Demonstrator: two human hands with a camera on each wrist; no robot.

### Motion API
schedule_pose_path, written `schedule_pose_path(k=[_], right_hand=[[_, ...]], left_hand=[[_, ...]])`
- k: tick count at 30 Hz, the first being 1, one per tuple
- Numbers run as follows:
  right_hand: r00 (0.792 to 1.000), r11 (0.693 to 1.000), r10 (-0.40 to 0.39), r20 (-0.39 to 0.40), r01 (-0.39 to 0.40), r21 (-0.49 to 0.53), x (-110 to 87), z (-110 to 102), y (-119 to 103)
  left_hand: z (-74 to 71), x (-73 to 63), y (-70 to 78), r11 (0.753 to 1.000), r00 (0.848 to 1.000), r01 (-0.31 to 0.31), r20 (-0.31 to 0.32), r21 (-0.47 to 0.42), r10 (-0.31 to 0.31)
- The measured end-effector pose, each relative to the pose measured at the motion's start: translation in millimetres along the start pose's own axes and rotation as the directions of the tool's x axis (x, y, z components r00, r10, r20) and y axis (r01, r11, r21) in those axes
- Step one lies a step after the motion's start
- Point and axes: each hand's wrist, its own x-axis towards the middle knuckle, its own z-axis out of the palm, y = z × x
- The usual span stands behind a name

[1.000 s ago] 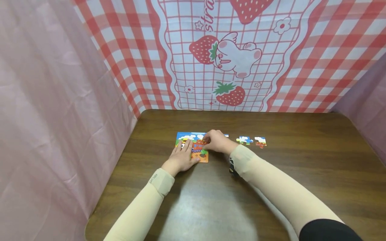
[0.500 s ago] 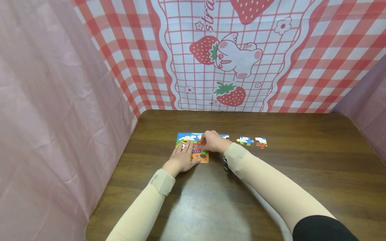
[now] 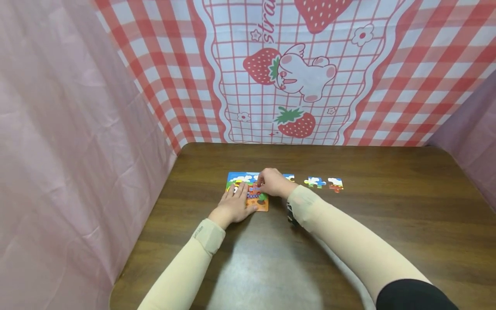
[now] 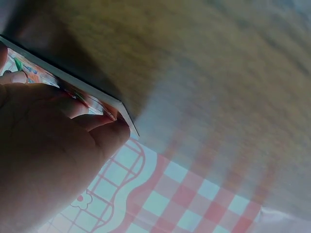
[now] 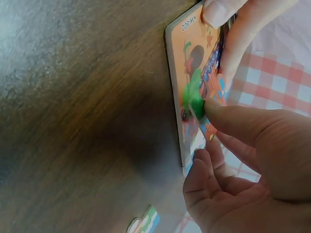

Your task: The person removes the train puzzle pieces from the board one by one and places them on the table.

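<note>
A colourful jigsaw puzzle (image 3: 253, 206) in a flat frame lies left of the table's middle, with clouds, a train and an orange ground. My left hand (image 3: 232, 206) rests on its left part, fingers spread and straight, thumb on the lower edge. Over the upper right part, my right hand (image 3: 274, 182) pinches a puzzle piece (image 5: 198, 108) between thumb and fingers. In the right wrist view this green and orange piece is slightly tilted against the picture. The right hand hides the puzzle's upper right corner in the head view.
Two loose puzzle pieces, one blue and white (image 3: 315, 181) and one with red (image 3: 335, 184), lie to the right on the brown wooden table (image 3: 379, 215). Another piece (image 3: 289, 176) shows behind the right hand. A checked strawberry cloth (image 3: 186, 86) hangs at the back.
My right hand and forearm have shifted slightly left over the puzzle, and the fingers are still at the piece. The left hand stays where it was.
</note>
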Motion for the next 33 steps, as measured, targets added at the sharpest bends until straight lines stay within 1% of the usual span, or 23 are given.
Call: schedule_pose_path(k=[4, 8, 12, 15, 17, 21, 24, 28, 33], right_hand=[[1.000, 1.000, -0.002, -0.005, 0.002, 0.003, -1.1, 0.7, 0.8], [1.000, 1.000, 0.016, 0.001, -0.016, 0.019, -0.2, 3.5, 4.1], [1.000, 0.999, 0.021, 0.001, -0.021, 0.042, -0.3, 4.9, 6.6], [1.000, 0.999, 0.017, -0.006, -0.016, 0.048, -1.9, 4.5, 5.8], [1.000, 0.999, 0.012, -0.012, -0.012, 0.048, -2.8, 4.0, 5.3], [1.000, 0.998, 0.015, -0.024, -0.014, 0.056, -4.1, 3.4, 4.7], [1.000, 0.998, 0.019, -0.022, -0.017, 0.066, -4.7, 3.0, 4.5], [1.000, 0.998, 0.015, -0.015, -0.014, 0.068, -4.5, 3.1, 3.8], [1.000, 0.998, 0.013, -0.015, -0.012, 0.068, -4.7, 2.9, 3.7]], left_hand=[[-0.4, -0.1, 0.5, 1.000, 1.000, 0.002, 0.003, 0.010, -0.002], [0.4, 0.4, 1.6, 1.000, 1.000, 0.001, -0.016, 0.012, -0.001], [2.1, 2.5, 4.7, 0.999, 0.997, 0.012, -0.078, 0.039, -0.009], [3.6, 4.1, 6.6, 0.997, 0.991, 0.025, -0.134, 0.067, -0.016], [3.9, 4.1, 7.4, 0.996, 0.989, 0.035, -0.147, 0.083, -0.023], [4.5, 2.9, 6.9, 0.996, 0.991, 0.045, -0.126, 0.080, -0.035], [4.1, 3.0, 5.7, 0.997, 0.994, 0.053, -0.094, 0.054, -0.048], [1.1, 4.5, 5.1, 0.996, 0.995, 0.084, -0.052, 0.029, -0.082], [-3.2, 6.0, 5.5, 0.993, 0.993, 0.117, -0.029, 0.022, -0.116]])
